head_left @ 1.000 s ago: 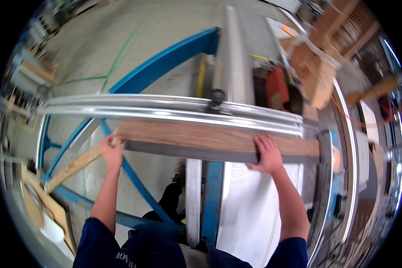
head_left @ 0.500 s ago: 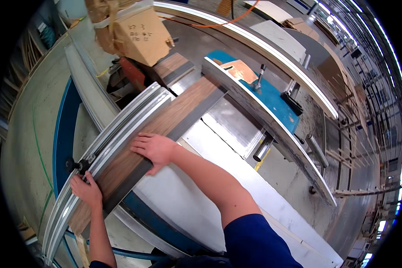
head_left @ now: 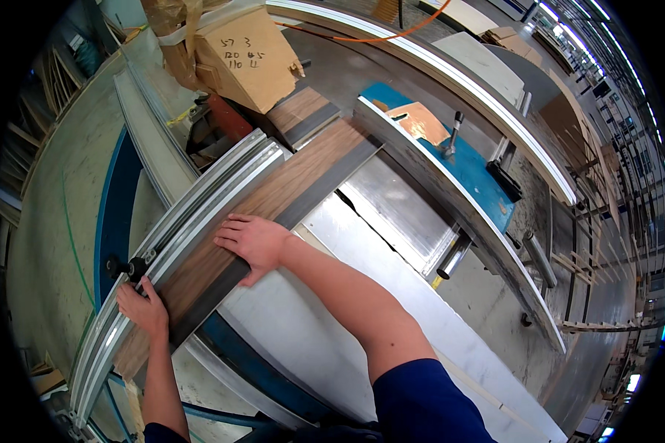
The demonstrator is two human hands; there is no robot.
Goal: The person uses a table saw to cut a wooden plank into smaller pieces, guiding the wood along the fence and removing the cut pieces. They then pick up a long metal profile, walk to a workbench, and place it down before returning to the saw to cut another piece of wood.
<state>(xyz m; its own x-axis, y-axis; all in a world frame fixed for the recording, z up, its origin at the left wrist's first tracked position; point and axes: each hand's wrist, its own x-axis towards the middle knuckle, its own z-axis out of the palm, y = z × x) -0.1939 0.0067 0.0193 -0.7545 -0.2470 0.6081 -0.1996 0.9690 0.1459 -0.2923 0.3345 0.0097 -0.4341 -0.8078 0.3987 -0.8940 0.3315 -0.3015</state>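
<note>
Fingers, right hand [head_left: 257, 245]: lying flat and close together across the plank [head_left: 307, 173], thumb standing apart by the dark near edge; not pinching.
Fingers, left hand [head_left: 145, 308]: bunching over the metal rail [head_left: 218, 198]; can't tell if they're gripping rail, plank or both.
Plank: lying under the right fingers, running past both hands, long side sitting along the rail; showing 1 brown strip, 1 dark grey strip.
Slip risk: 1 palm is pressing mid-plank, so uneven pressure could be pivoting it off the rail if the left fingers are slackening.
Black knob [head_left: 134, 267]: sitting just beyond the left fingertips; a knuckle bump could be shifting it.
Far end: reaching the grey fence [head_left: 462, 188], well beyond the right fingers; can't tell if touching. Hard pushing could be jamming or chipping the corner.
Short board [head_left: 299, 114]: lying beyond the right fingertips, beside the far end; sideways drift could be snagging it.
Pinch risk: left fingers could be getting caught between plank and rail if the plank is swinging.
</note>
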